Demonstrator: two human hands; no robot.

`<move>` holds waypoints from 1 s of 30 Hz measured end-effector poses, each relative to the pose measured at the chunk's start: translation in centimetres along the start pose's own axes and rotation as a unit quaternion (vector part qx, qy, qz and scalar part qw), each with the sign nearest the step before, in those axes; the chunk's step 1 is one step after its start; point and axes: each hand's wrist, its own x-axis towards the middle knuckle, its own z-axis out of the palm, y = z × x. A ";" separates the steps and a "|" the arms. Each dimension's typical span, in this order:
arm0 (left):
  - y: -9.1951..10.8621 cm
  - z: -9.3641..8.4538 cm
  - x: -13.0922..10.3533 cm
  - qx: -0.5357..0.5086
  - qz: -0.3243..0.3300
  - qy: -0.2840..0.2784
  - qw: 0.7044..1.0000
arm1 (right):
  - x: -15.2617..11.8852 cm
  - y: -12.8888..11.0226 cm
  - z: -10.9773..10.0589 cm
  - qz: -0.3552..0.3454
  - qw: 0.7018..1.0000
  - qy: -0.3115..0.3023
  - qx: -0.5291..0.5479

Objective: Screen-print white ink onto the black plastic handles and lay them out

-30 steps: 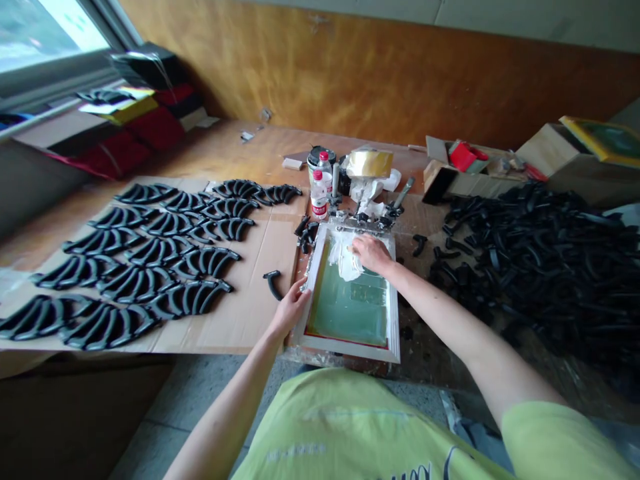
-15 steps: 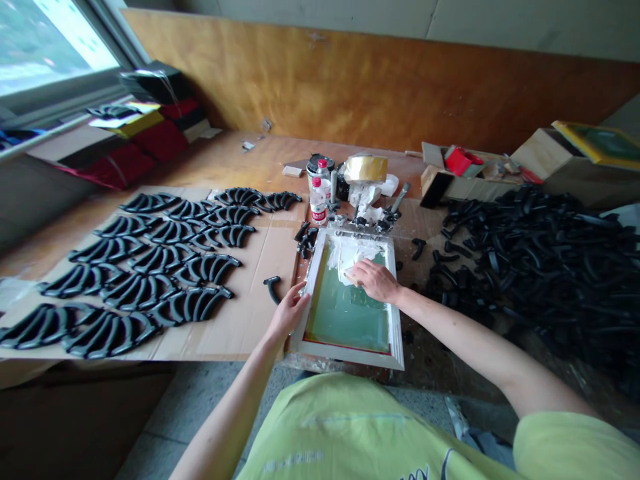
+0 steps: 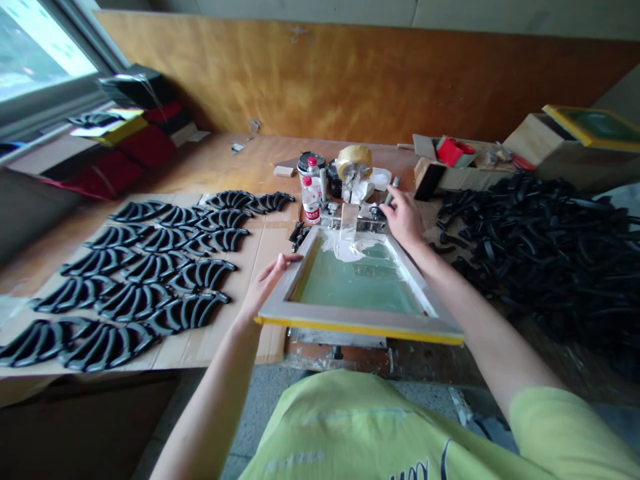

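A screen frame [image 3: 360, 317] with a green mesh is tilted, its near edge raised above a small metal base [image 3: 337, 338]. White paste [image 3: 345, 247] lies at the mesh's far end, where a flat squeegee [image 3: 349, 221] stands upright. My left hand [image 3: 270, 280] grips the frame's left side, fingers on its edge. Beyond the frame's far right corner, my right hand [image 3: 404, 217] is raised beside a metal rod [image 3: 393, 189]. Its thumb and forefinger look apart, with nothing seen between them.
Rows of curved black parts [image 3: 145, 277] cover cardboard on the left. A heap of black parts [image 3: 540, 247] lies on the right. Bottles with red caps [image 3: 311, 200], a tape roll [image 3: 354, 162] and an open box [image 3: 457, 175] stand behind.
The frame's near edge has risen, with my left hand on its side. My right hand has left the squeegee, which now stands at the far end, and moved up and right.
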 end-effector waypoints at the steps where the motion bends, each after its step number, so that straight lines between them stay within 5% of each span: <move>1: 0.9 0.3 0.7 -0.026 0.036 0.004 0.999 | -0.8 1.5 -0.5 0.047 0.999 0.010 0.005; 4: 3.1 1.5 3.0 -0.088 0.116 0.014 0.989 | -4.9 4.4 -0.2 0.112 0.993 -0.045 0.016; 8: 3.2 2.7 4.1 -0.139 0.112 0.050 0.983 | -10.8 3.3 2.9 0.001 0.980 -0.189 0.057; 11: -0.2 4.2 2.7 -0.161 0.050 0.060 0.984 | -13.0 -0.1 3.8 -0.074 0.963 -0.256 0.030; 14: -5.2 6.3 0.0 -0.122 -0.129 -0.033 0.983 | -14.7 -4.6 2.9 -0.076 0.975 -0.210 0.005; 17: -9.1 7.1 -2.1 -0.141 -0.205 -0.039 0.968 | -17.0 -8.0 2.0 -0.195 0.959 -0.200 0.053; 20: -11.5 3.8 -2.1 -0.130 -0.213 0.026 0.968 | -18.5 -6.3 1.5 -0.253 0.935 -0.232 0.091; 25: -15.5 -7.5 0.2 0.082 -0.217 0.207 0.950 | -19.9 6.7 -0.1 -0.074 0.974 -0.212 -0.027; 28: -17.8 -11.4 1.2 0.213 -0.256 0.206 0.920 | -21.3 12.5 -0.1 -0.060 0.965 -0.252 -0.051; 30: -18.8 -12.0 1.8 0.249 -0.272 0.185 0.911 | -21.8 13.3 0.2 -0.041 0.972 -0.224 -0.054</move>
